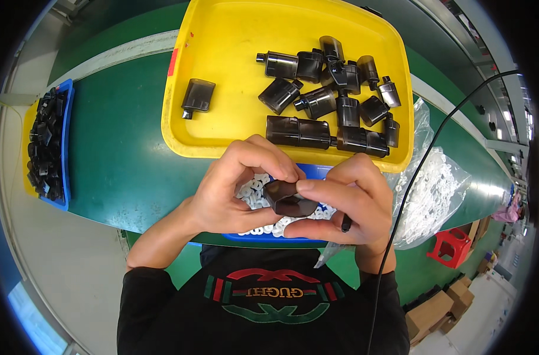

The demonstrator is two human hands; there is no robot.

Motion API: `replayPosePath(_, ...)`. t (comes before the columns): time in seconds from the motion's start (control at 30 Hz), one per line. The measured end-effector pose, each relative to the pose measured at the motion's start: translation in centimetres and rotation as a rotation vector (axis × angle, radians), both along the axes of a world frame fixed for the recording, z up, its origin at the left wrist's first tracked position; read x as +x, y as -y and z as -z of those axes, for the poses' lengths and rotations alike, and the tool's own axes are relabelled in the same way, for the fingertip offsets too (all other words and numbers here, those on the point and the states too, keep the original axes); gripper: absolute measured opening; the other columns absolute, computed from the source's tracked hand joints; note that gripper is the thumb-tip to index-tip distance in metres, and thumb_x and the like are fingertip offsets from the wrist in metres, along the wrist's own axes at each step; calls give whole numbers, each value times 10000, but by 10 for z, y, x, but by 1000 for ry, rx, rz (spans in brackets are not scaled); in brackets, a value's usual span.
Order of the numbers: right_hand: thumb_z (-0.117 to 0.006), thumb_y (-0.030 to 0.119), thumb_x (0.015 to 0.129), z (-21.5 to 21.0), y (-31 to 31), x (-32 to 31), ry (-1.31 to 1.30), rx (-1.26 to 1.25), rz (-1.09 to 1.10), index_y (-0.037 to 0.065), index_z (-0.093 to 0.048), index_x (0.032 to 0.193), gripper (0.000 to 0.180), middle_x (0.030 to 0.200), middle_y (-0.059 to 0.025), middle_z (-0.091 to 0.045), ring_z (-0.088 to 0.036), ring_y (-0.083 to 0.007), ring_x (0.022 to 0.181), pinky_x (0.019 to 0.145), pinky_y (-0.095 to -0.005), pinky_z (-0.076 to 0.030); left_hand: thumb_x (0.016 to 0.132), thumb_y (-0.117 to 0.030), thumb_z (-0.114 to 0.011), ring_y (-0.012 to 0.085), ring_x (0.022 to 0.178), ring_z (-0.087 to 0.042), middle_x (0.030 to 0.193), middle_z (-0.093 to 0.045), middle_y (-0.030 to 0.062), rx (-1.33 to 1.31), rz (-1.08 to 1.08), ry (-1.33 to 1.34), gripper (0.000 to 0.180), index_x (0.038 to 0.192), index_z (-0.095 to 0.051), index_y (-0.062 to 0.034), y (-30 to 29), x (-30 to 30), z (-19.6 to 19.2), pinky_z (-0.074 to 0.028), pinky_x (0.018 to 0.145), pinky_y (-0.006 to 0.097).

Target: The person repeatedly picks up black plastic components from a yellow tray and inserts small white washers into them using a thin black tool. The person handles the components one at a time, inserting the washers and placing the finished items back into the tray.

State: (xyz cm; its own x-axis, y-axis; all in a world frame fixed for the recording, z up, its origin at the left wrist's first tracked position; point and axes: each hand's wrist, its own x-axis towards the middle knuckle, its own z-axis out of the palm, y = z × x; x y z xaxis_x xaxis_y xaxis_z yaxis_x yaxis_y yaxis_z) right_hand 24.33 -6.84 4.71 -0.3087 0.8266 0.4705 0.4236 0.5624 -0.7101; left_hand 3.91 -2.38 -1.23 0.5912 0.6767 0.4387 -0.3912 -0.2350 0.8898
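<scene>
A smoky, see-through plastic pod shell (288, 200) is held between both hands above a blue tray (309, 171) of small white ring-like pieces (251, 190). My left hand (237, 188) is closed around the shell's left side, with thumb below and fingertips on top. My right hand (355, 204) pinches the shell's right end with thumb and index finger. A slim tool's black end (346, 223) pokes out of the right hand's curled fingers; its kind is hidden. What lies inside the shell cannot be made out.
A yellow tray (228, 130) holds several similar dark shells (313, 103). At far left is a blue bin (70, 115) full of black parts. A clear bag of white pieces (432, 195) lies right, with a black cable (420, 163) across it. A red stool (451, 247) stands beyond.
</scene>
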Motion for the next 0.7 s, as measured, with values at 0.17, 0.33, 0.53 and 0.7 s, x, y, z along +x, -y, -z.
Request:
replayPosePath(0.17,-860,231,616,6,0,-1,72,98,9,61,-709,1079,516,777,-22,-542,-595,-162,616,545,-273,-479,719,43,-812,297,1026,-633,1077,-559,152,7,-9,63,573,1151,-444,-38,0,3,0,-543,883,404)
replayPosePath(0.33,-809,228,653,11,1,1,134,118,-29,26,-692,1090,496,811,-46,-568,-616,-185,635,544,-286,-495,716,58,-811,275,1041,-616,1115,-562,162,78,-20,65,590,1182,-457,-17,-1,2,-1,-530,898,378)
replayPosePath(0.53,-793,243,671,-8,11,3,73,218,-44,10,-687,1061,466,840,-64,-588,-607,-154,594,510,-264,-481,655,-83,-795,296,1061,-581,1112,-555,194,55,-27,67,667,1217,-445,-4,-3,-2,-9,-494,900,408)
replayPosePath(0.7,-793,243,689,-17,22,-1,223,195,-5,-11,-701,981,397,772,-42,-590,-587,-127,565,479,-258,-467,793,-271,-660,275,960,-591,1068,-540,198,34,-70,161,542,1186,-439,30,-12,-10,-6,-499,850,386)
